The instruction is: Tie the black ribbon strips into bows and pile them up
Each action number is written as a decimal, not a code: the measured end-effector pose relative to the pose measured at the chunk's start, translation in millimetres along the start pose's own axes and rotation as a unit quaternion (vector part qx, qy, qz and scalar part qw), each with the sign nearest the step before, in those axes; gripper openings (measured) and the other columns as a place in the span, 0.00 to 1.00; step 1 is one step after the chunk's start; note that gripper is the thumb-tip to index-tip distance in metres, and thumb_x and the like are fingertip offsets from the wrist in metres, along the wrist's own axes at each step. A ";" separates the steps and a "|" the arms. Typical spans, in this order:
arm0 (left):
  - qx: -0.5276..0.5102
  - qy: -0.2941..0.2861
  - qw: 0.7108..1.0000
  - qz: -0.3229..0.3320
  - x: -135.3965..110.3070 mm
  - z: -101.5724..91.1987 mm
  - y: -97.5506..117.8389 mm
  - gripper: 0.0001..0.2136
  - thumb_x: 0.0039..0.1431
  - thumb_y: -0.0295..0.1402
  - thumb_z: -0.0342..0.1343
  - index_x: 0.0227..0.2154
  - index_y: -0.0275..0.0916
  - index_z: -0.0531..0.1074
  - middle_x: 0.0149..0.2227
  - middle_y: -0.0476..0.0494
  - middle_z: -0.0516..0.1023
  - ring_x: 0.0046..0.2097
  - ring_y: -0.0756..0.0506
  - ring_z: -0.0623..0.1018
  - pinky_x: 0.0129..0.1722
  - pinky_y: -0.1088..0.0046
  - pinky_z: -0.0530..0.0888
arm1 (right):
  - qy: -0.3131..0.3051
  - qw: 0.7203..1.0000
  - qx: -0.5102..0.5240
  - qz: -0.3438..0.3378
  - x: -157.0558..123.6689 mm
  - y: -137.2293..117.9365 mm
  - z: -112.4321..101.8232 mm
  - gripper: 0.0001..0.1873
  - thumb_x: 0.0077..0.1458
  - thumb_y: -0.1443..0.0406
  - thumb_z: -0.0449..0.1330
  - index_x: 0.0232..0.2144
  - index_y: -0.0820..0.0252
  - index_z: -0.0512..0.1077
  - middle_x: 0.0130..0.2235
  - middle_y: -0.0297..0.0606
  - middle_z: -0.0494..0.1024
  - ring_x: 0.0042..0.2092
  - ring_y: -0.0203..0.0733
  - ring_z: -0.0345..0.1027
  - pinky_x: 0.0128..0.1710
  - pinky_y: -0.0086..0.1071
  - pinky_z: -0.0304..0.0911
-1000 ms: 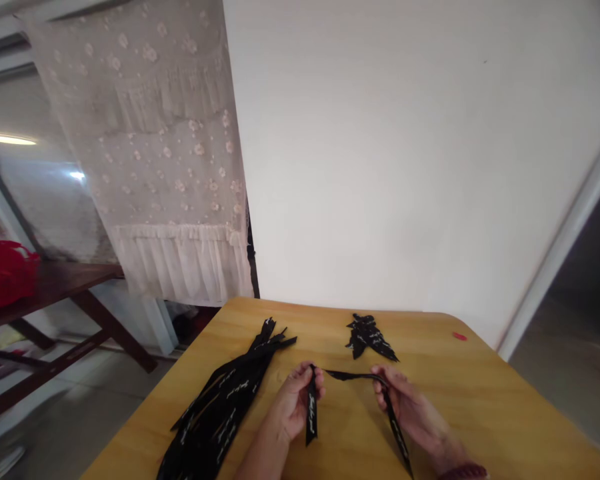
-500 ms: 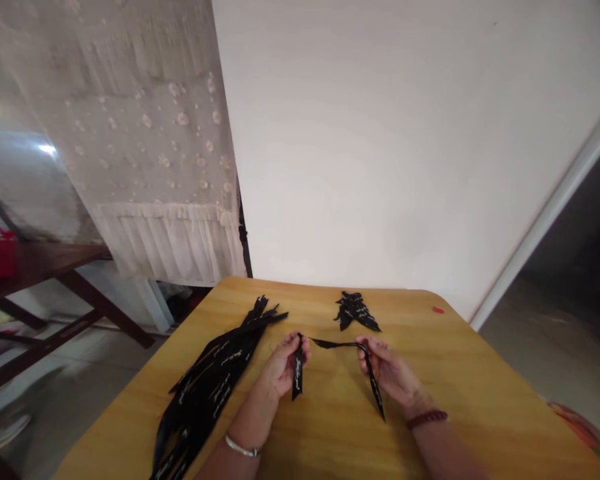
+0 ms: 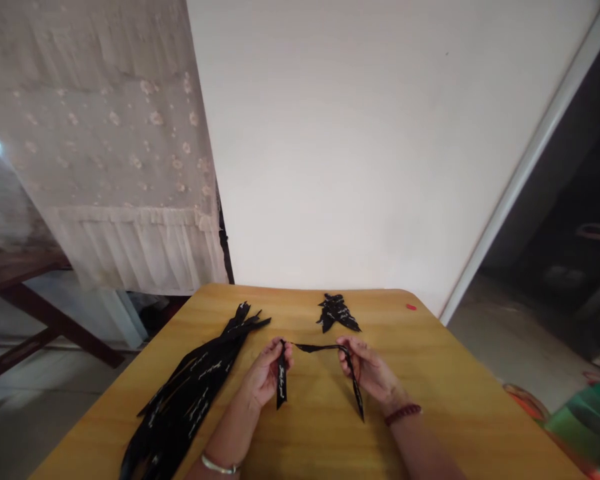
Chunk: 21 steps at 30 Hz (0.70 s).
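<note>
A black ribbon [image 3: 316, 347] printed with white script runs between my two hands above the wooden table [image 3: 300, 433]. My left hand [image 3: 269, 369] pinches it near one end, and a short printed tail hangs down from the fingers. My right hand [image 3: 367, 368] is closed on the ribbon farther along, with a longer tail drooping toward the tabletop. Left of my left hand lies a loose bundle of similar long black ribbons [image 3: 195, 387]. Beyond my hands rests a small pile of black ribbon pieces [image 3: 336, 311], also with white lettering.
A small red object [image 3: 411, 307] lies near the table's far right corner. Behind the table stands a white wall [image 3: 340, 147], with a lace curtain [image 3: 135, 160] to its left. A dark wooden stand [image 3: 35, 320] is at far left, a green container [image 3: 587, 420] at lower right.
The camera view has turned to the right, so everything sits farther left in the picture. Both hands keep their hold on the ribbon, hardly moving relative to the table.
</note>
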<state>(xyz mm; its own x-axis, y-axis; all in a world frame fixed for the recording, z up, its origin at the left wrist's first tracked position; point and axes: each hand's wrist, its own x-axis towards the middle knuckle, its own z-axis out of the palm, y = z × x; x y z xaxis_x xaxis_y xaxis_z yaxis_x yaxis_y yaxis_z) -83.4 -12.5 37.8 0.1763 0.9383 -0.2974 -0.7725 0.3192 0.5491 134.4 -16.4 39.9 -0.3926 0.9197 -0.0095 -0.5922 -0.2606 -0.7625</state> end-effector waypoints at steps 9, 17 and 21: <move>0.002 0.001 1.000 0.001 -0.5 1.2 1.8 0.06 0.50 0.19 0.47 0.26 0.34 0.66 0.24 0.47 0.73 0.23 0.53 0.73 0.24 0.77 0.73 | -0.018 1.000 0.000 -0.003 -2.0 -2.9 -2.2 0.09 0.46 0.64 0.57 0.32 0.63 0.69 0.24 0.35 0.73 0.24 0.30 0.67 0.23 0.21 0.60; -0.002 -0.009 1.000 0.001 2.3 -2.3 1.8 0.05 0.49 0.19 0.48 0.28 0.34 0.65 0.25 0.48 0.73 0.23 0.53 0.74 0.24 0.77 0.73 | -0.027 1.000 -0.011 -0.010 -1.7 -2.6 -5.3 0.09 0.47 0.65 0.57 0.33 0.63 0.69 0.24 0.34 0.73 0.24 0.29 0.66 0.24 0.21 0.60; -0.005 -0.002 1.000 -0.001 1.7 -0.7 2.1 0.05 0.49 0.20 0.48 0.27 0.34 0.65 0.25 0.48 0.73 0.23 0.53 0.74 0.25 0.77 0.73 | -0.031 0.999 -0.017 -0.016 -2.7 -1.9 -5.7 0.09 0.44 0.66 0.58 0.33 0.62 0.69 0.25 0.34 0.73 0.25 0.29 0.66 0.24 0.21 0.59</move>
<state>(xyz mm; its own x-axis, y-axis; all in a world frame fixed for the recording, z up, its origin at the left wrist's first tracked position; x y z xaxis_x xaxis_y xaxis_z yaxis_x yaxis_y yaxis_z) -85.2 -10.3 37.9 0.1798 0.9384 -0.2951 -0.7781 0.3192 0.5409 140.6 -16.7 37.8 -0.4169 0.9073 0.0553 -0.5810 -0.2191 -0.7839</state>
